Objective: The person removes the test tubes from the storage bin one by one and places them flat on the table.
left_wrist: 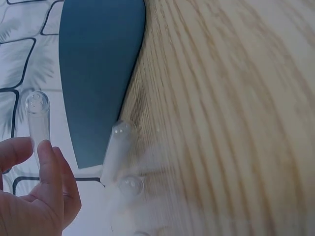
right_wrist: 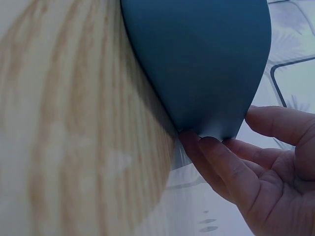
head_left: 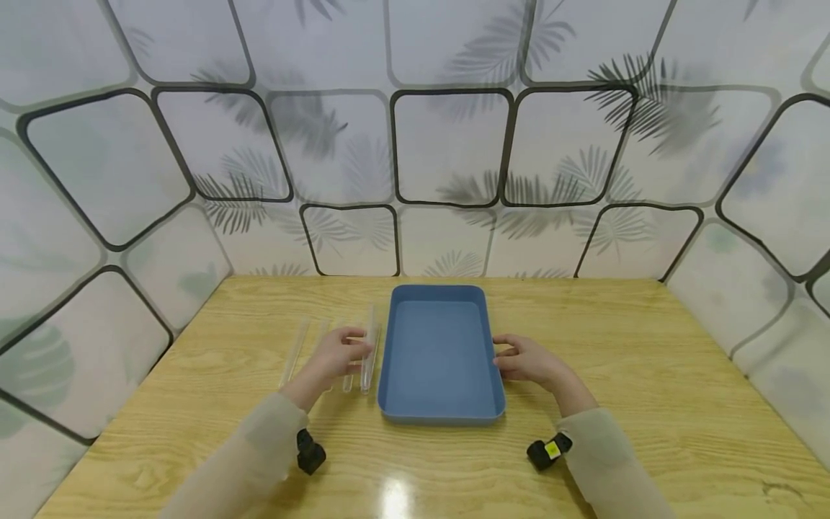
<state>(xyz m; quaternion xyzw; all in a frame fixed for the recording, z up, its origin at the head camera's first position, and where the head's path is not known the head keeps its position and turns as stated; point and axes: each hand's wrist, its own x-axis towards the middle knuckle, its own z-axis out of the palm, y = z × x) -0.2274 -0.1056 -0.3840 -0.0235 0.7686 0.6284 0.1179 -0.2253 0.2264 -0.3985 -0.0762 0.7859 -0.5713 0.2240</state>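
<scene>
A clear, round-ended tube [left_wrist: 38, 118] is pinched between the thumb and fingers of my left hand [head_left: 335, 355], raised off the table just left of the blue tray [head_left: 442, 419]. More clear tubes [left_wrist: 118, 147] lie on the table beneath and left of that hand, roughly side by side. The tray is shallow and rectangular, with nothing visible inside it. Against its right wall, my right hand [head_left: 528, 360] touches with its fingertips; one digit reaches the rim and the others [right_wrist: 231, 167] rest lower on the wall.
The wood-grain table [head_left: 616, 346] extends on both sides of the tray. A patterned cloth [head_left: 447, 144] stands behind and at the sides. Small black devices [head_left: 311, 453] are worn at both wrists, over light sleeves [head_left: 253, 447].
</scene>
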